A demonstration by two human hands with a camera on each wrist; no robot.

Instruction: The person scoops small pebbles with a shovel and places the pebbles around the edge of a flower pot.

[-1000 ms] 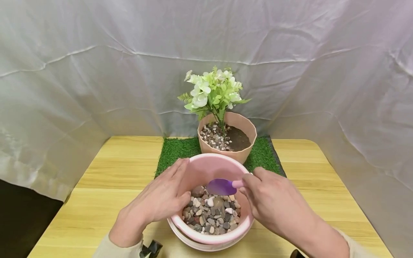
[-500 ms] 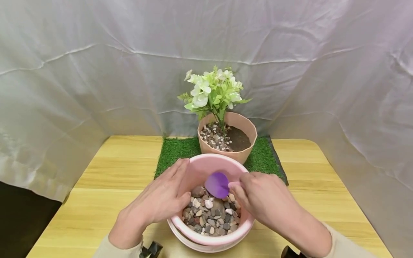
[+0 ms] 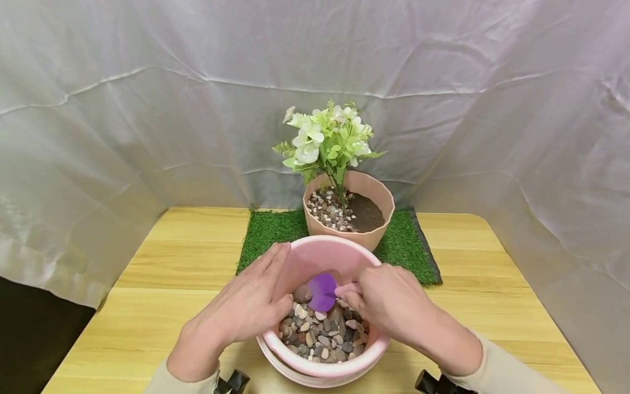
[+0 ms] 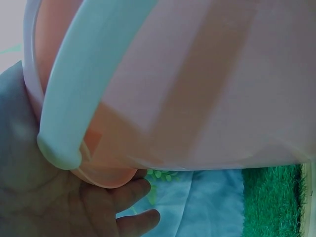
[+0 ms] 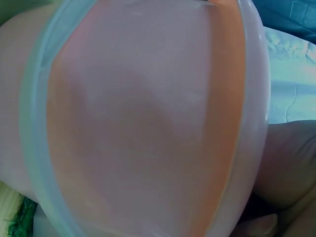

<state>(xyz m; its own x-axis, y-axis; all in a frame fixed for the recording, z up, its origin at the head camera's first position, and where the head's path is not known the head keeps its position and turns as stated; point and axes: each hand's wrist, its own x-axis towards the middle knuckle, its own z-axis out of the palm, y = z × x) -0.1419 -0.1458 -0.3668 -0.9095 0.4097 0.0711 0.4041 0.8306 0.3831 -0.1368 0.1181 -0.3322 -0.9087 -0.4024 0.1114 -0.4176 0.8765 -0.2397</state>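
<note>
A pink bucket (image 3: pixel 325 368) holds several mixed pebbles (image 3: pixel 325 339) and a large brown stone (image 3: pixel 302 294). My left hand (image 3: pixel 241 306) holds its left rim, thumb over the inside; in the left wrist view its fingers (image 4: pixel 138 222) lie by the outer wall, near the handle's end. My right hand (image 3: pixel 394 301) grips the pink handle of a small shovel (image 3: pixel 322 293) over the bucket's right side. The purple blade is down among the pebbles by the far wall, its lower edge hidden. In the right wrist view, the bucket's wall (image 5: pixel 138 123) hides most of that hand.
Behind the bucket, a peach flowerpot (image 3: pixel 349 236) stands on a green turf mat (image 3: pixel 408 246). It holds white flowers (image 3: pixel 315 142), small pebbles on the left and dark soil on the right. The wooden table (image 3: pixel 172 262) is enclosed by grey cloth (image 3: pixel 172 126).
My right hand has moved left and lowered the shovel, so its blade has gone from above the pebbles to among them. My left hand has stayed on the rim.
</note>
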